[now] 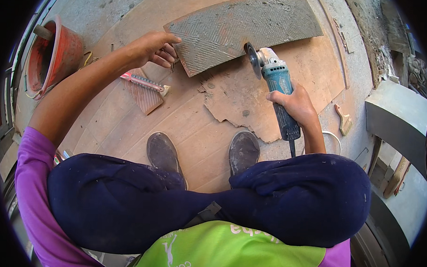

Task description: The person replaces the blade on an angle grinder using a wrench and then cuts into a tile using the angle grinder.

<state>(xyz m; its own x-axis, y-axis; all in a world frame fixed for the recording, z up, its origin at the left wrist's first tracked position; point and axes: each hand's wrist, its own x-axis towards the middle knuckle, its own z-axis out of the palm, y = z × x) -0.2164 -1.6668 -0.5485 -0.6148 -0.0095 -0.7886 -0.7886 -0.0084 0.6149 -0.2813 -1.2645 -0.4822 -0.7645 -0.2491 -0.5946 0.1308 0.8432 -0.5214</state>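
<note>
My right hand (296, 106) is wrapped round the body of a teal and black angle grinder (278, 81). Its disc (252, 61) stands on edge close to the near edge of a long, curved slab (248, 26), whose upper face is grey and ridged. Whether disc and slab touch, I cannot tell. My left hand (161, 49) is at the slab's left end, fingers apart and partly bent, holding nothing. Its fingertips reach the slab's corner, though contact is unclear. Beneath the grinder lies a thin brown sheet (240, 104) with a ragged edge.
At the left stands an orange-red bucket (70, 51) with a handle sticking out. A red and white tool (142, 81) lies across a ribbed brown piece (146, 100). To the right are a paintbrush (344, 120) and a curved grey block (397, 109). My shoes (244, 151) rest on the floor.
</note>
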